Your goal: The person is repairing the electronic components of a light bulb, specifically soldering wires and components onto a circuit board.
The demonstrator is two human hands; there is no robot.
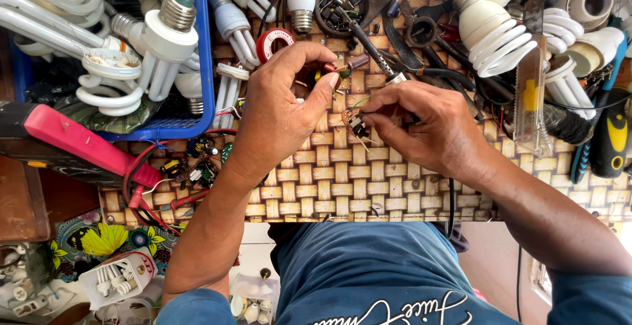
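Observation:
My left hand point(284, 104) curls over a small round circuit board point(329, 73) with coloured parts, thumb and fingers pinching its edge above the woven mat point(342, 180). My right hand point(431, 127) pinches a tiny dark electronic component point(357, 126) with thin wire legs, just right of the left thumb. A soldering iron point(378, 61) with a dark handle lies just behind both hands, its tip pointing toward the right hand.
A blue basket point(205, 68) of spiral lamps sits at the back left, with a red-pink tool point(79, 142) below it. More lamps point(494, 35), pliers point(421, 35), a solder roll point(273, 40) and screwdrivers point(609, 134) crowd the back and right. Loose boards point(197, 167) lie left.

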